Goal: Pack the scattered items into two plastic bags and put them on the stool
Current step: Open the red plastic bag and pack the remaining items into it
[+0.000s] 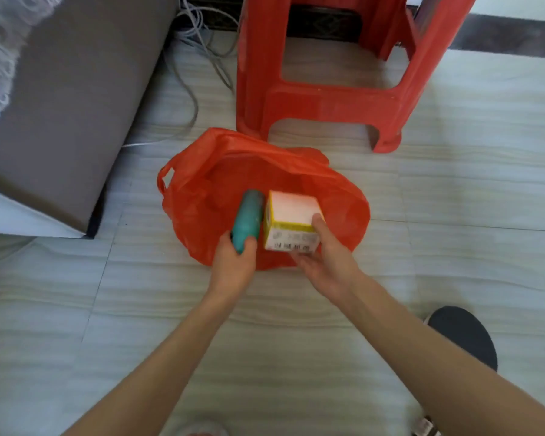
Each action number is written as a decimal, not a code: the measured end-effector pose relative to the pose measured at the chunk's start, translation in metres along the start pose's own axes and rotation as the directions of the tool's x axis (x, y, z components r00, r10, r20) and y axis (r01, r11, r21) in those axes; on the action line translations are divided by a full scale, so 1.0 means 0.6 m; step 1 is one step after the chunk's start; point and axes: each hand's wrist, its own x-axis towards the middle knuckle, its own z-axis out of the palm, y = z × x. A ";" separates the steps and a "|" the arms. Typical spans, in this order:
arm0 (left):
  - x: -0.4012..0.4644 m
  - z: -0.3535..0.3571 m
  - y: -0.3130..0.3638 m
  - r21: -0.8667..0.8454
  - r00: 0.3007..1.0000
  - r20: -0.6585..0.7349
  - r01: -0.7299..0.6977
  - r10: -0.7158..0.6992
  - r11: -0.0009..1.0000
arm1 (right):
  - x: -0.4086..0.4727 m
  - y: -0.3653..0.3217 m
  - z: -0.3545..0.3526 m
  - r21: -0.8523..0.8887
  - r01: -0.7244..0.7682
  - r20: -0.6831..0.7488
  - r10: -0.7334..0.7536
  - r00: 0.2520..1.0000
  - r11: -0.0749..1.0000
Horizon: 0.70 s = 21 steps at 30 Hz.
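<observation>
A: What is closest to the person?

B: The two forearms. The left hand has its fingers clenched around a teal tube, and the right hand grasps a white and yellow box, thumb on top, the other fingers under it.

A: And where are these two things?

B: Both are held side by side, almost touching, just over the open mouth of the red plastic bag that lies on the tiled floor. I think they are not yet released.

A: How to do this step well?

B: In my opinion, lower both items to the bottom before opening the fingers, the box flat, the tube lying beside it. The bag is thin and soft, so the rim may fold inward.

A: And farther?

B: Behind the bag stands the red stool. I see only one bag.
</observation>
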 end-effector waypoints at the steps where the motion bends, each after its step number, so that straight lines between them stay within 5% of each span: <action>1: 0.018 0.008 0.007 -0.017 1.000 -0.018 -0.002 0.002 1.000 | 0.018 -0.006 0.011 0.069 0.003 0.006 -0.004 1.000 0.998; 6: 0.067 0.032 -0.018 -0.049 0.997 -0.074 0.009 -0.013 0.999 | 0.065 0.010 0.013 0.066 0.042 0.032 -0.044 0.999 0.997; 14: 0.020 0.031 -0.056 -0.035 0.972 0.234 0.002 0.007 0.999 | -0.008 0.016 -0.080 -0.386 0.136 -0.055 -0.170 0.984 0.912; 17: -0.020 0.038 -0.062 0.099 0.950 0.308 -0.080 0.046 0.992 | -0.049 0.009 -0.153 -0.592 0.177 -0.108 -0.295 0.949 0.787; 21: -0.103 0.068 -0.072 0.280 0.880 0.419 -0.358 0.222 0.891 | -0.105 -0.001 -0.270 -0.905 0.180 -0.098 -0.602 0.792 0.385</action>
